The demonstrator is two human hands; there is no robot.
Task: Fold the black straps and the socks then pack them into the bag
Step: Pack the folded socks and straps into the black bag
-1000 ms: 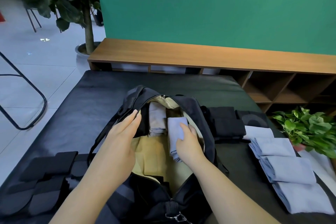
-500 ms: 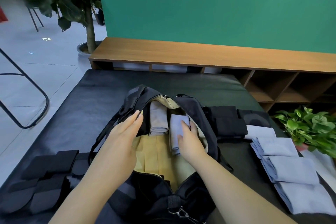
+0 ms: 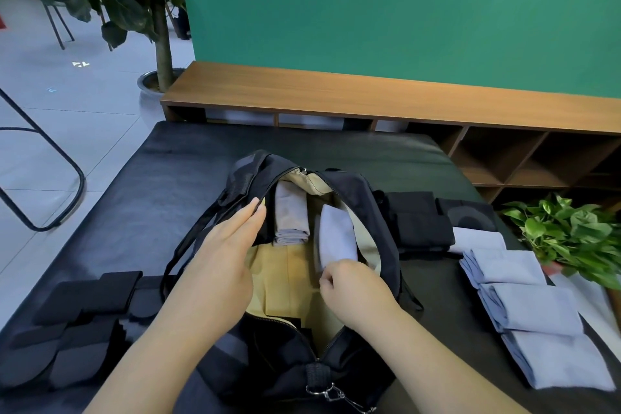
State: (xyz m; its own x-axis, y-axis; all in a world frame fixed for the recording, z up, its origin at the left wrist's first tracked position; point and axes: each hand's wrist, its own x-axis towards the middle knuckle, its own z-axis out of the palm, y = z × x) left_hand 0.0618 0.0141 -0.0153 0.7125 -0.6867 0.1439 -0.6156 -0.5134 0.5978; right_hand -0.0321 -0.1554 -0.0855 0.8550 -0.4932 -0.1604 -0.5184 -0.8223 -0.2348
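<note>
Green wall (image 3: 386,10) behind a low wooden shelf unit (image 3: 369,94) with open cubbies, pale tiled floor (image 3: 67,104) at left, a potted tree (image 3: 161,27) by the shelf's left end, black-topped counter (image 3: 302,144) in front.

Single head-worn wide-angle view only, so no overlap with any second view. Looked forward and steeply down from above the near edge of the black table (image 3: 168,185), close over the open bag (image 3: 366,198) at frame centre. Faced the wooden shelf (image 3: 369,94) and green wall (image 3: 403,10) beyond, floor at far left
</note>
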